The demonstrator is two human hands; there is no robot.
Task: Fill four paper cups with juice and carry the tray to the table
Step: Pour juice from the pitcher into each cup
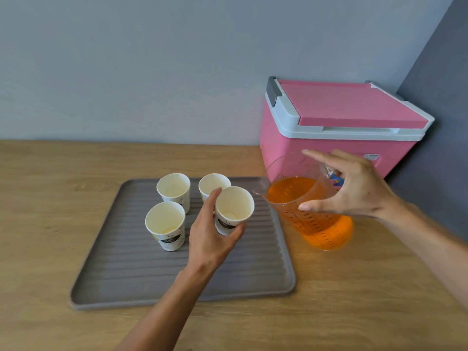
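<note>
A grey ribbed tray [141,279] lies on the wooden counter. Three white paper cups stand on it: back left [174,190], back right [211,183] and front left [166,225]. My left hand [210,236] grips a fourth paper cup [234,209], tilted toward the right. My right hand [354,186] holds a clear plastic jug [311,214] of orange juice, tipped with its spout next to the held cup's rim. All the cups look empty; no juice is flowing.
A pink cooler box [339,127] with a grey-rimmed lid stands shut at the back right, against the grey wall and a dark side panel [440,97]. The wooden counter [50,198] extends left and toward me.
</note>
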